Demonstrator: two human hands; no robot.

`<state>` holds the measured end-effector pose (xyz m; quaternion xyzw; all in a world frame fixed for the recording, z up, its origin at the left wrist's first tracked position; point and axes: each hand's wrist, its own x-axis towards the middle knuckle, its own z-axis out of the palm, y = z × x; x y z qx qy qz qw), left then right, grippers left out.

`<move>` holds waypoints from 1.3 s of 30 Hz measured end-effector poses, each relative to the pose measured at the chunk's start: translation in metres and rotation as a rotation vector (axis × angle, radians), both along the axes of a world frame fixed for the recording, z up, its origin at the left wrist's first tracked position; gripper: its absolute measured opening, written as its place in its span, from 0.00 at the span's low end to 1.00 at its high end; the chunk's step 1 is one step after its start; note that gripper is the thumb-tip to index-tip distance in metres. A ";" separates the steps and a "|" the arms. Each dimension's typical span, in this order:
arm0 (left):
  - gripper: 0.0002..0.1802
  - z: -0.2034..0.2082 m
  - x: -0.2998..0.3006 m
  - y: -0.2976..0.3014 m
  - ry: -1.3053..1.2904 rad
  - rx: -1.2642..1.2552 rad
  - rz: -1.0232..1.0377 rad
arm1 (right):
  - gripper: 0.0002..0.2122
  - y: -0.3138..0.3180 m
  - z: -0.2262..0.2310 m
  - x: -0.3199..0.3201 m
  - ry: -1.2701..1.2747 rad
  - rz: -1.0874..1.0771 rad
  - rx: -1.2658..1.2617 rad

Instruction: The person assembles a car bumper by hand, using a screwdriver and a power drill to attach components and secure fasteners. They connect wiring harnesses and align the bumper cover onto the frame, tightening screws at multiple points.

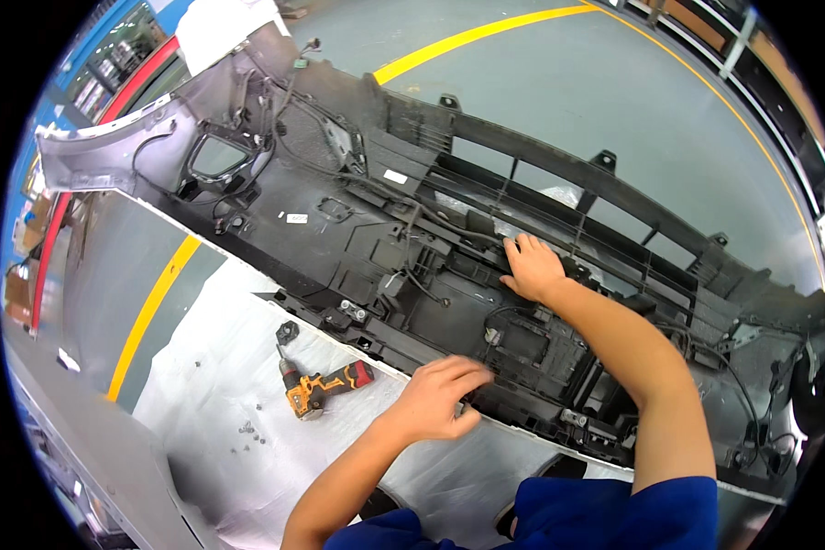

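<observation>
The bumper stretches across the view, inner side up. The left hand, blurred, is half-open at its near edge; the right hand rests mid-bumper, whether gripping I cannot tell.

1. Left hand and right hand: 2.
2. Bumper: 1.
3. Drill: 1.
4. Loose black part: 1.
5. Top-edge tabs: 3 are visible.
6. White labels: at least 2.
7. Screws: several; too small to count exactly.
8. White sheet: 1.
9. Yellow floor lines: 3 are visible.
</observation>
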<state>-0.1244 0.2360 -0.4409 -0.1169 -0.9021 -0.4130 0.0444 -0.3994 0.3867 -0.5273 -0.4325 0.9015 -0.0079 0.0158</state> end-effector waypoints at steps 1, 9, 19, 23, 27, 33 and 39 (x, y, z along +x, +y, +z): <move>0.19 -0.003 -0.005 0.000 -0.089 0.018 -0.062 | 0.26 -0.011 -0.003 -0.002 -0.085 -0.087 0.064; 0.12 -0.055 0.020 0.035 0.159 0.364 0.493 | 0.21 -0.028 -0.023 -0.017 -0.112 -0.140 0.184; 0.13 -0.071 0.022 0.037 0.184 0.441 0.490 | 0.21 -0.032 0.007 -0.073 -0.359 0.081 0.258; 0.14 -0.066 0.024 0.035 0.163 0.468 0.516 | 0.22 -0.032 0.013 -0.085 -0.420 0.117 0.241; 0.16 -0.065 0.026 0.036 0.156 0.490 0.507 | 0.23 -0.031 0.015 -0.092 -0.489 0.109 0.215; 0.14 -0.069 0.032 0.032 0.150 0.499 0.433 | 0.21 -0.036 0.016 -0.102 -0.616 0.065 0.259; 0.13 -0.071 0.026 0.029 0.204 0.538 0.387 | 0.16 -0.033 0.010 -0.107 -0.654 0.142 0.156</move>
